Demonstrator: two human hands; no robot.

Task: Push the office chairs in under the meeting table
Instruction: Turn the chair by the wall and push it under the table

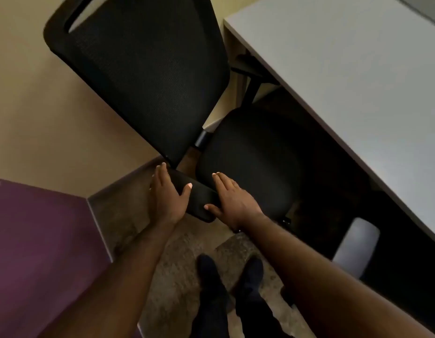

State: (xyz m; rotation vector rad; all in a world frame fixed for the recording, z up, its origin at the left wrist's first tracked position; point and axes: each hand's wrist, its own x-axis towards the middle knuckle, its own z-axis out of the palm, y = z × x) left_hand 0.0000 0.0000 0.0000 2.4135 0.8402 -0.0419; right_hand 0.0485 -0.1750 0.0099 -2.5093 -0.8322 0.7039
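Note:
A black office chair fills the middle of the head view, with a mesh backrest [148,76] and a padded seat [255,162] angled toward the grey meeting table [345,76] at the right. Both of my hands rest on the chair's near armrest [199,201]. My left hand [169,193] wraps its far end, thumb over the top. My right hand [232,198] lies on its near end, fingers reaching onto the seat. The chair's front edge sits in the shadow beneath the table edge.
A purple wall [38,252] and a beige wall [41,113] meet in a corner close at the left. Brown carpet [177,264] lies below, with my two dark shoes [233,276] on it. A grey armrest of another chair [357,247] shows under the table at the lower right.

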